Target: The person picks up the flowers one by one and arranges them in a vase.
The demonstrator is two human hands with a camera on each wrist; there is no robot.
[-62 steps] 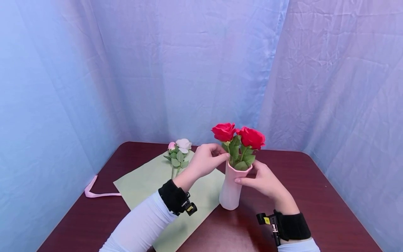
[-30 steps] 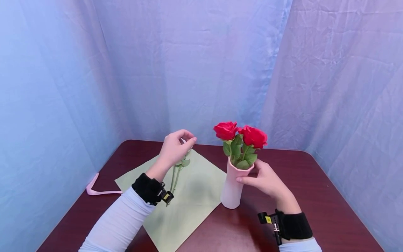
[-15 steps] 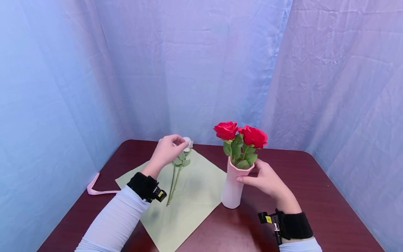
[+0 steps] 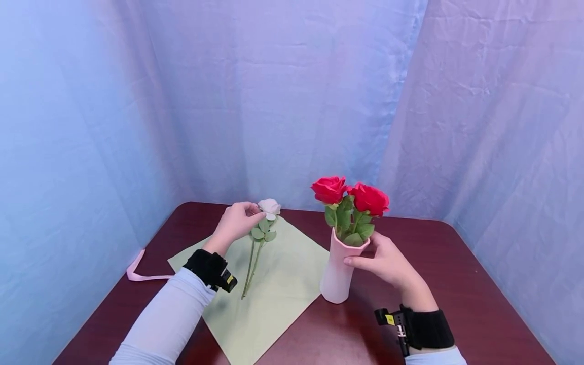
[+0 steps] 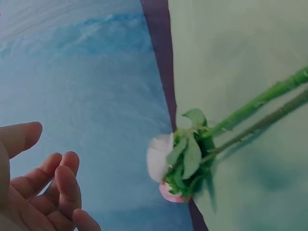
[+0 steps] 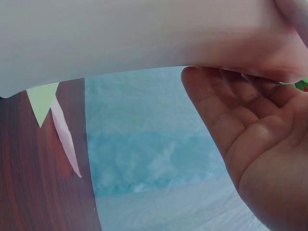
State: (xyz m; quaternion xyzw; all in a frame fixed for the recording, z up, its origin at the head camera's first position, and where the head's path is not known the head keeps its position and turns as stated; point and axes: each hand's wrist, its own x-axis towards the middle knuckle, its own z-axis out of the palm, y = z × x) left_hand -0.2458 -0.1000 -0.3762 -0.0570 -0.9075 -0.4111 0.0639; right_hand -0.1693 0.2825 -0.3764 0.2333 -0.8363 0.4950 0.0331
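My right hand (image 4: 383, 258) grips the upper part of a white and pink vase (image 4: 336, 274), thumb in front and fingers behind. Two red roses (image 4: 370, 198) with green leaves stand in it. In the right wrist view, the fingers lie against the wall of the vase (image 6: 120, 38). My left hand (image 4: 236, 223) hovers by a white rose (image 4: 269, 206), and its loosely bent fingers (image 5: 67, 187) hold nothing in the left wrist view. Beside the white rose (image 5: 159, 156) is a pink bud (image 5: 171, 193), which the hand hides in the head view.
Both loose flowers lie on a pale green paper sheet (image 4: 274, 309), stems toward the front. A pink ribbon (image 4: 137, 268) extends from its left corner. The dark red table (image 4: 438, 274) backs onto pale blue curtains (image 4: 292, 101).
My left hand has left the vase's rim and moved left to the white rose, then drawn slightly down and left, uncovering the bloom. The right hand stays on the vase.
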